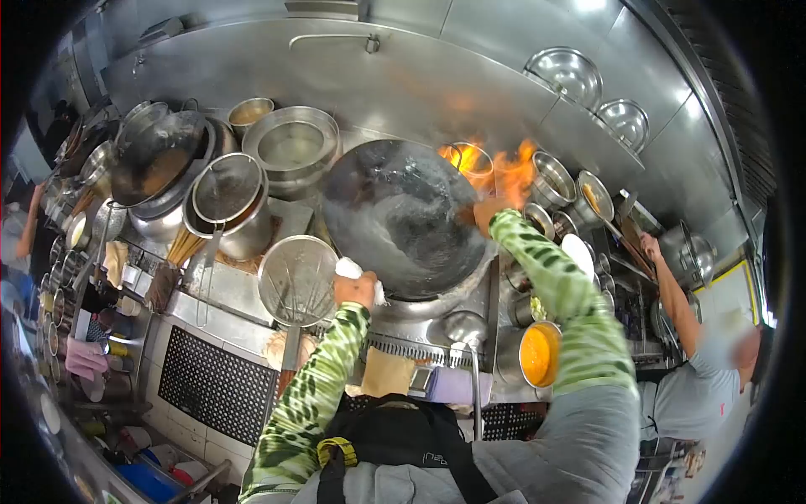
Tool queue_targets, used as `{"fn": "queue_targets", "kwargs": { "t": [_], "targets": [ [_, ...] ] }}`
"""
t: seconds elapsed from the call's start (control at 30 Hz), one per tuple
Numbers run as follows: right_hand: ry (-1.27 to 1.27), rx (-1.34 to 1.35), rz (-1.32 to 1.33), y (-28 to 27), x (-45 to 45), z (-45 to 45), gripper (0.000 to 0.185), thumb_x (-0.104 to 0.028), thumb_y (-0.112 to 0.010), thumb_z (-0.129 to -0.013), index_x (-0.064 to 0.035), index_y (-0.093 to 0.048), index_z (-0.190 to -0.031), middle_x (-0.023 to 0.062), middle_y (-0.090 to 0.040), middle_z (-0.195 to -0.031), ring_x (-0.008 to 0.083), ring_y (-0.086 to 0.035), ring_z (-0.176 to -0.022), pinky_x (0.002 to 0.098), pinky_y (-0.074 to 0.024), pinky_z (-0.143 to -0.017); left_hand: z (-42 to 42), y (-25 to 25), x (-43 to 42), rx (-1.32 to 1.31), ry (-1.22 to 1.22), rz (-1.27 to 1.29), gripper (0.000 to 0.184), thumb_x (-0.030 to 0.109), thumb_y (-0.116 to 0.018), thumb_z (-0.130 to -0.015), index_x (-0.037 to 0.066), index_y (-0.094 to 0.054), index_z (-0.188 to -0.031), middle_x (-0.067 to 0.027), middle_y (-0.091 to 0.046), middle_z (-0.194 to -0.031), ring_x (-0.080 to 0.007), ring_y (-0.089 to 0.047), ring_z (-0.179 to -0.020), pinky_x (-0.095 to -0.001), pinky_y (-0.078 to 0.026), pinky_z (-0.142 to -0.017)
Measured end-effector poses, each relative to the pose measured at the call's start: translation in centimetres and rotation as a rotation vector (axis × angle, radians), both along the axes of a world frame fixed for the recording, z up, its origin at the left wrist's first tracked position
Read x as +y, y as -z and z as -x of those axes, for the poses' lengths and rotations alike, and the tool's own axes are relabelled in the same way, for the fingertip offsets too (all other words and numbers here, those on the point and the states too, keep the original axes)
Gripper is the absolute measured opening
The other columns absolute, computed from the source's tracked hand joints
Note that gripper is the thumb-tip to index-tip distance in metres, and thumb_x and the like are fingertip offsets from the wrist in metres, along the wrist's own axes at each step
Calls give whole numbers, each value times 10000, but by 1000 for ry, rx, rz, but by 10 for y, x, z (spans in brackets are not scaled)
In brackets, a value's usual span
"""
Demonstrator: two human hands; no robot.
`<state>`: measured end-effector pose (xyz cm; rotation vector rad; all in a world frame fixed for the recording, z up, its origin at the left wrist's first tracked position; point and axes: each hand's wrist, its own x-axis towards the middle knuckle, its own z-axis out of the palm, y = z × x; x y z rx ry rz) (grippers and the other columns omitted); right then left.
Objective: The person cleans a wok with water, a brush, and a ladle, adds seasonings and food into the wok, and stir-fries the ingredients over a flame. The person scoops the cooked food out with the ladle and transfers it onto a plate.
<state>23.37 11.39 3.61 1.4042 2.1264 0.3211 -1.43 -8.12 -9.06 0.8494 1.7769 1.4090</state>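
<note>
A large dark wok (403,223) sits on the stove in the middle, with steam or water swirling over its inner surface. At its lower left rim, my left hand (356,288) is closed around a white cloth (348,269). My right hand (491,215) is at the wok's right side, close to orange flames (514,172); its fingers are partly hidden and blurred, and what it holds cannot be made out. Beside my left hand lies a round wire strainer (296,280) with a handle pointing down.
Pots and another strainer (227,188) stand at the left, near a second wok (159,160). A ladle (464,328) and a pot of orange liquid (538,354) are at the lower right. Another person (697,378) reaches toward pans at the far right.
</note>
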Motion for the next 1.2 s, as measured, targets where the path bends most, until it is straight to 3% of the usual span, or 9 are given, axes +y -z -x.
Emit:
{"fn": "queue_targets", "kwargs": {
  "t": [0.2, 0.3, 0.37, 0.5, 0.6, 0.67, 0.7, 0.97, 1.2],
  "targets": [
    [-4, 76, 27, -3, -19, 21, 332, -297, -628, -806, -75, -720, -1034, 164, -704, -1042, 333, -665, -1006, 447, -534, -851, 9, 32, 14, 185, 7, -13, 405, 229, -626, -722, -94, -590, -964, -283, -643, -911, -459, -604, -891, -457, -478, -827],
    [90, 468, -164, -42, -107, 9, 446, -317, -643, -845, -106, -627, -1238, 164, -683, -1081, 359, -642, -1016, 453, -519, -851, 19, 46, 15, 252, 56, -67, 526, 265, -638, -742, -110, -561, -1102, -327, -600, -1077, -474, -563, -1044, -463, -440, -944],
    [-98, 827, -510, 14, -140, -33, 523, -314, -658, -872, -64, -557, -1320, 187, -628, -1209, 382, -624, -1041, 444, -501, -891, 27, 24, 4, 243, 88, -145, 594, 302, -638, -766, -111, -532, -1180, -347, -556, -1185, -472, -521, -1143, -473, -402, -1001],
    [88, 1049, -535, 128, -219, -77, 574, -388, -595, -927, -110, -460, -1411, 182, -674, -1035, 357, -676, -828, 438, -552, -675, 43, -25, -12, 207, 244, -89, 256, 192, -605, -744, -52, -581, -819, -159, -618, -700, -299, -598, -672, -416, -463, -662],
    [873, 2170, -350, 103, -285, -32, 569, -352, -611, -934, -78, -454, -1407, 118, -671, -960, 240, -666, -691, 339, -529, -520, 47, -8, -7, 286, 181, -310, 256, 185, -607, -734, -53, -572, -822, -163, -615, -714, -309, -588, -694, -415, -458, -675],
    [973, 2594, -146, 93, -323, -8, 469, -337, -644, -917, -69, -495, -1272, 62, -626, -867, 165, -616, -590, 278, -500, -444, 48, -24, -22, 283, 192, -310, 284, 189, -620, -723, -73, -589, -826, -156, -649, -772, -298, -599, -749, -408, -458, -702],
    [986, 2605, -1, 88, -339, 0, 379, -330, -636, -920, -79, -506, -1172, 64, -612, -840, 173, -614, -586, 283, -492, -429, 53, -16, -24, 235, 172, -238, 356, 183, -622, -734, -85, -617, -968, -244, -665, -886, -379, -616, -831, -419, -473, -796],
    [1492, 2757, 1108, 96, -357, 16, 288, -401, -611, -923, -133, -574, -1023, 79, -614, -775, 185, -609, -660, 274, -469, -473, 65, -43, -70, 10, 133, -269, 282, 54, -594, -703, -45, -603, -967, -81, -648, -866, -223, -611, -759, -346, -488, -708],
    [1480, 2793, 1090, 104, -318, 7, 288, -416, -682, -878, -170, -561, -963, 81, -600, -780, 205, -617, -666, 258, -480, -501, 43, -87, -99, 309, 165, -293, 272, 57, -587, -708, -52, -559, -956, -94, -618, -833, -235, -585, -759, -340, -477, -729]
  ]
}}
